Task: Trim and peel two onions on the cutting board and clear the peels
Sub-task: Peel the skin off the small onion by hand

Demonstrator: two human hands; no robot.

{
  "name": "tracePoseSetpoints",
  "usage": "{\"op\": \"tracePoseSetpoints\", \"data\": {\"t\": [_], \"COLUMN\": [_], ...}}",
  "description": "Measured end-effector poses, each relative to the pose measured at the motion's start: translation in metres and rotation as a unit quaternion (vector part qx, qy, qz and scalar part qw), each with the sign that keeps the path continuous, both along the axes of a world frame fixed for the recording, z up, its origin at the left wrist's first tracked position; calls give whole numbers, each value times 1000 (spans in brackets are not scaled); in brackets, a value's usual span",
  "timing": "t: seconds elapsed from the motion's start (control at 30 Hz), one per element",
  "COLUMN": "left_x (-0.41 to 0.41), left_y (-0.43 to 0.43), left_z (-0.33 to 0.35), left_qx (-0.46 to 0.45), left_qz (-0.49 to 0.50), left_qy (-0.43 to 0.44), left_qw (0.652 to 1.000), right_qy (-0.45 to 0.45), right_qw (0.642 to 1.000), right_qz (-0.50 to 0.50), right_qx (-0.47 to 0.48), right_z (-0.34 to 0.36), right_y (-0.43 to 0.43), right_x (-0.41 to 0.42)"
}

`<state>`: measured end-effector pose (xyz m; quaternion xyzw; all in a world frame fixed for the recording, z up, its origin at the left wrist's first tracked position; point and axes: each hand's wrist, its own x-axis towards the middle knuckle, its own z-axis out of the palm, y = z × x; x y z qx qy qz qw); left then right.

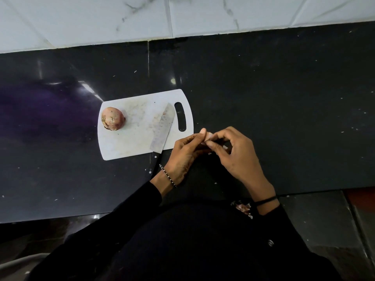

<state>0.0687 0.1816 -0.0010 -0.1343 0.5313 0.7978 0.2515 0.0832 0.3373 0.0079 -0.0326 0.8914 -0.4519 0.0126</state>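
Observation:
A white cutting board [129, 142] lies on the black counter. One unpeeled reddish onion [112, 118] sits at the board's left end. A broad knife [163, 128] lies across the board's right part, its dark handle hanging over the near edge. Just off the board's right corner, my left hand [183, 154] and my right hand [235, 153] meet around a second onion [209, 136], of which only a pale sliver shows between the fingers. My right fingertips pinch at its surface. The rest of that onion is hidden by my hands.
The black counter [284, 102] stretches wide to the right and left of the board, dotted with small pale flecks. A white tiled wall [182, 15] rises behind it. A scrap of onion peel [242, 207] lies near my right wrist at the counter's front edge.

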Motion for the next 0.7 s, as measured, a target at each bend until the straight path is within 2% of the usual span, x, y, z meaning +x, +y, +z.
{"op": "tracePoseSetpoints", "data": {"t": [0.17,0.37,0.7], "left_x": [0,1,5], "left_y": [-2,-4,-4], "left_z": [1,-2,-2], "left_qx": [11,26,0], "left_qz": [-5,2,-12], "left_qy": [7,-16,-17], "left_qw": [1000,1000,1000], "right_qy": [-7,29,49], "right_qw": [999,999,999], "right_qz": [15,-23,9], "right_qx": [44,13,0], "right_z": [-1,1,-3], "right_y": [4,5,-7], "right_x": [5,7,6]}}
